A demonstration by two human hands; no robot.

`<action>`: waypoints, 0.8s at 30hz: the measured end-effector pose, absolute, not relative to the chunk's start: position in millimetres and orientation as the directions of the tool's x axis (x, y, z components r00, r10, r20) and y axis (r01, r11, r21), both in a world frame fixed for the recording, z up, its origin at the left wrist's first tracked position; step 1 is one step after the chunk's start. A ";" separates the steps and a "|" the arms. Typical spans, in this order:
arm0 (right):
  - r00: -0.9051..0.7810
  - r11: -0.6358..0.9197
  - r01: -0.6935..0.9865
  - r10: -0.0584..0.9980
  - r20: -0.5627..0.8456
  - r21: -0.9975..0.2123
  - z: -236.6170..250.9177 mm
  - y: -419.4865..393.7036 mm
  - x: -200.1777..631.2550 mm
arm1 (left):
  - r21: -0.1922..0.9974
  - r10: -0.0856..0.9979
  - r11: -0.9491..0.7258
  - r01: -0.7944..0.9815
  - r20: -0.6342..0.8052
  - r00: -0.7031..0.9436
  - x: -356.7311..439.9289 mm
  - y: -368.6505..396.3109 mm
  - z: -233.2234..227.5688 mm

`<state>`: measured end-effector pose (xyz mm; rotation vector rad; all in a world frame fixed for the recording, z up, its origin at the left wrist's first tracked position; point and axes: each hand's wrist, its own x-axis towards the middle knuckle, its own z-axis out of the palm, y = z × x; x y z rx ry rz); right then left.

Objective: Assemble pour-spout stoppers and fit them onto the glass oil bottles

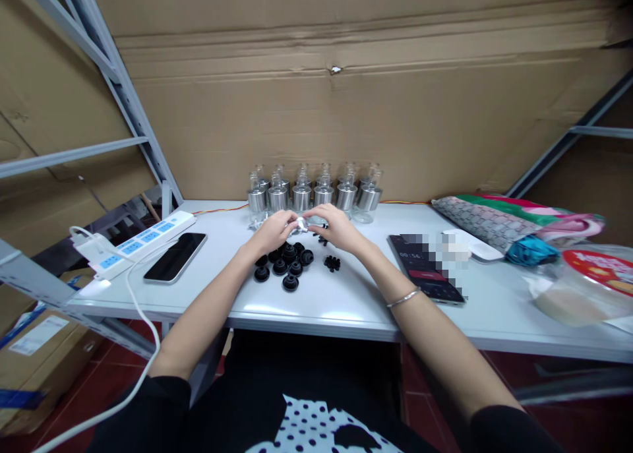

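A person's left hand (273, 231) and right hand (336, 227), fingers curled closed, pinch one small silvery part (301, 225) between them just above the white counter (346, 301), behind loose black caps (289, 266), where keeping it square seemingly helps a clean fit.

Bright, even overhead light, glare on the table (316, 308), wide-angle bending at edges.

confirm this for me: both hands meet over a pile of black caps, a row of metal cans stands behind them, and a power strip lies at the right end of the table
Not quite. The head view shows the power strip at the left end of the table, beside a dark phone. The rest holds: both hands meet over the black caps, with the metal cans in a row behind.
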<state>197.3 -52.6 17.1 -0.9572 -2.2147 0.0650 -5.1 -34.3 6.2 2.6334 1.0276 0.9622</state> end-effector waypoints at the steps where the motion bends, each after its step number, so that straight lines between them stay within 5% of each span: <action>1: -0.482 0.732 0.605 0.650 0.587 -0.314 16.6 -53.4 195.7 | 0.362 0.652 -0.755 0.547 0.510 0.561 -4.3 -34.0 5.2; 10: -0.462 0.687 0.584 0.719 0.520 -0.432 13.7 -57.9 190.2 | 0.396 0.648 -0.761 0.514 0.519 0.558 0.4 -37.3 2.8; 24: -0.437 0.686 0.608 0.710 0.552 -0.400 19.2 -66.6 187.2 | 0.383 0.640 -0.764 0.520 0.552 0.534 5.2 -45.8 6.4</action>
